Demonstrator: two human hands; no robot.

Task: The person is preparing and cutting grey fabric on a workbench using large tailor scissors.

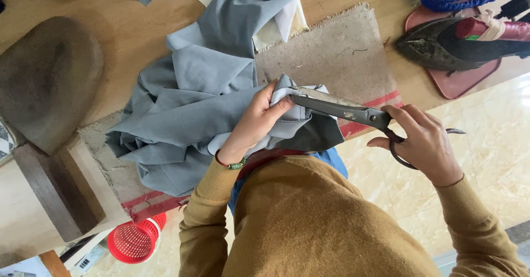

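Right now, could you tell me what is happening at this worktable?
A person in a mustard sweater is cutting grey fabric with large dark scissors. The left hand pinches a folded edge of the cloth, and the right hand works the scissor handles, with the blades at that edge. The cloth lies bunched on a worn felt pad on the wooden table. An old iron rests on a reddish stand at the far right, and a red mesh basket sits below the table edge.

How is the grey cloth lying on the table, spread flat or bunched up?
Bunched up: the grey cloth lies in crumpled folds, one edge gripped by the left hand.
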